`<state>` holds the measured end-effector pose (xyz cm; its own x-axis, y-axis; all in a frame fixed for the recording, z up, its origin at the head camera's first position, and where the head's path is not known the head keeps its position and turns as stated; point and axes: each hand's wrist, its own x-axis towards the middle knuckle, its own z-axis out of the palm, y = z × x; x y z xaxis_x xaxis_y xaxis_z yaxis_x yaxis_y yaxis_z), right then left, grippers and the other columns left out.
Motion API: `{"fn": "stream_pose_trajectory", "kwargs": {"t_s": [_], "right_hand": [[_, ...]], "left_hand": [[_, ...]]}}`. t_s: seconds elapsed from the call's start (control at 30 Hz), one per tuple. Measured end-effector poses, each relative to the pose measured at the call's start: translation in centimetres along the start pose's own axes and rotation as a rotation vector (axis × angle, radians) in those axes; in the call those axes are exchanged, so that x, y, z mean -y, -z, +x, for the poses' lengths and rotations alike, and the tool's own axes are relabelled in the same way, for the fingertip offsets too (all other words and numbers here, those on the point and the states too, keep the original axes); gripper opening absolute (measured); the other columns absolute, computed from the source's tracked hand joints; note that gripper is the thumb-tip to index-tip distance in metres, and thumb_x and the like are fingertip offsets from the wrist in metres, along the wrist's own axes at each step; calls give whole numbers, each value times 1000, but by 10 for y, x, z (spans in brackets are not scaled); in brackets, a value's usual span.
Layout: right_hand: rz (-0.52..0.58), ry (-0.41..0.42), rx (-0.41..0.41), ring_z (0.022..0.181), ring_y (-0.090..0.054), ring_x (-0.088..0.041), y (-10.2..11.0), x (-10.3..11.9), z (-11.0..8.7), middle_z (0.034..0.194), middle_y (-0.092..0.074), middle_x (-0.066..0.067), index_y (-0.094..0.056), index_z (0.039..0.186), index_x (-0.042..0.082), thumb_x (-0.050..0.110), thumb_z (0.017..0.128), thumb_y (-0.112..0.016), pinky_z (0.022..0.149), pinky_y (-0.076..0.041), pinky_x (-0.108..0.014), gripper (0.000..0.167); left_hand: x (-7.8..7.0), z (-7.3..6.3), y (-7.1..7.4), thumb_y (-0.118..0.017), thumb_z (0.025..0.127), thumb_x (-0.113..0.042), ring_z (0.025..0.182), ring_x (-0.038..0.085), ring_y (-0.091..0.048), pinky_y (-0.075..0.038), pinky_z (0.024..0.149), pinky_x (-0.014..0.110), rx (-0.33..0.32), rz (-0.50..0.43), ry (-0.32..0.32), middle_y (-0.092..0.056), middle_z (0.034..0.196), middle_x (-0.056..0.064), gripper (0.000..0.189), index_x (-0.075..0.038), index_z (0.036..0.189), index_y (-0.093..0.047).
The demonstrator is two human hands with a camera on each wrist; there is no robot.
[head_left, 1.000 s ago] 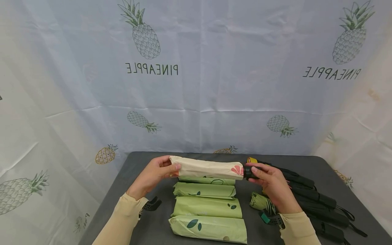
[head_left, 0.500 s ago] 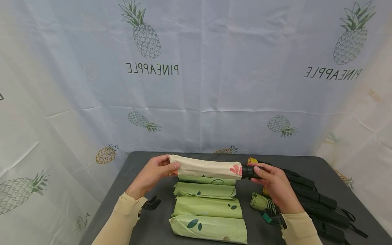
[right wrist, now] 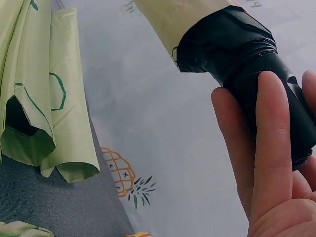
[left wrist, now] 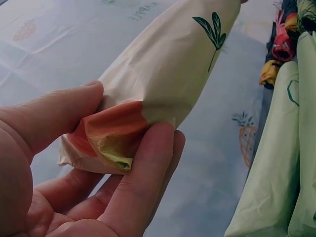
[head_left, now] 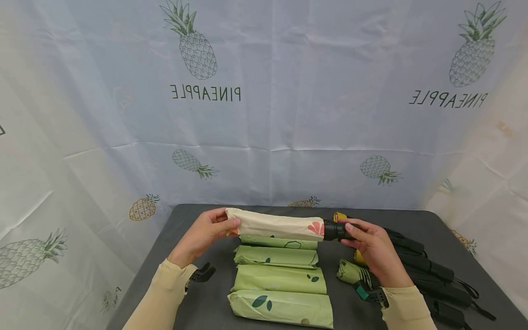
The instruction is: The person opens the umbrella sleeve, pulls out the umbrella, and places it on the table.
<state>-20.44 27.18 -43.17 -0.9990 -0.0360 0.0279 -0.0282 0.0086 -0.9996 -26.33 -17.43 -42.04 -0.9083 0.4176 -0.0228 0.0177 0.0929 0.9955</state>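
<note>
A folded black umbrella (head_left: 332,230) is partly inside a cream cloth sleeve (head_left: 276,224), held level above the table. My left hand (head_left: 205,237) pinches the sleeve's left end between thumb and fingers. In the left wrist view, orange and yellow fabric (left wrist: 117,121) bunches at that end beneath the fingertips. My right hand (head_left: 374,250) grips the umbrella's dark end, which projects from the sleeve's right mouth. Wrinkled black cloth (right wrist: 232,42) shows at that mouth in the right wrist view. The rest of the umbrella is hidden in the sleeve.
Several light green sleeves (head_left: 280,278) lie in a column on the dark grey table (head_left: 198,293). Several black folded umbrellas (head_left: 437,286) with wrist straps lie at the right, beside a rolled green bundle (head_left: 348,271). A pineapple-print curtain (head_left: 272,119) hangs behind.
My right hand has shifted right with the umbrella while my left hand and the sleeve have moved slightly left. More of the umbrella's black part shows outside the sleeve.
</note>
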Motion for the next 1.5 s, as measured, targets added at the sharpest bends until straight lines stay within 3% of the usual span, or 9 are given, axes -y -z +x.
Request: {"fn": "stream_pose_trajectory", "kwargs": {"t_s": [0.47,0.63,0.8,1.0,1.23,1.5], "right_hand": [[-10,-13,-14,116,-68,0,8,1,0,135,-59,16,-66,147,9,28,113,-61,94,-65,-23,39],[-17,-29,-18,115,-69,-1,10,2,-1,138,-54,13,-65,149,8,30,114,-61,95,-65,-23,42],[-13,-35,-22,113,-71,-1,11,3,-1,136,-56,17,-67,147,12,31,113,-61,96,-65,-24,39],[-2,-31,-20,113,-71,-1,14,3,-1,133,-60,20,-64,150,8,31,113,-61,95,-65,-24,43],[4,-33,-31,104,-76,-6,17,2,-2,131,-60,18,-66,148,10,31,113,-61,93,-66,-26,41],[22,-8,-27,109,-74,-4,22,1,-1,131,-63,20,-70,143,15,29,113,-61,91,-66,-23,34]], "left_hand": [[0,1,3,-77,104,-28,105,22,-72,-65,95,35,-16,3,0,-72,124,9,48,-1,141,-63],[2,2,5,-76,104,-28,105,22,-72,-65,97,38,-21,9,0,-73,124,9,48,-1,142,-63],[2,1,6,-76,105,-28,105,22,-73,-65,97,37,-24,8,3,-73,124,8,49,-1,143,-62],[1,1,7,-75,105,-28,104,21,-73,-65,95,36,-27,6,1,-73,123,7,49,0,144,-61],[2,1,8,-75,105,-27,104,21,-73,-65,95,35,-27,0,3,-72,124,7,50,0,145,-60],[2,0,10,-75,106,-27,105,21,-73,-65,96,36,-25,7,8,-72,125,7,50,0,145,-60]]}}
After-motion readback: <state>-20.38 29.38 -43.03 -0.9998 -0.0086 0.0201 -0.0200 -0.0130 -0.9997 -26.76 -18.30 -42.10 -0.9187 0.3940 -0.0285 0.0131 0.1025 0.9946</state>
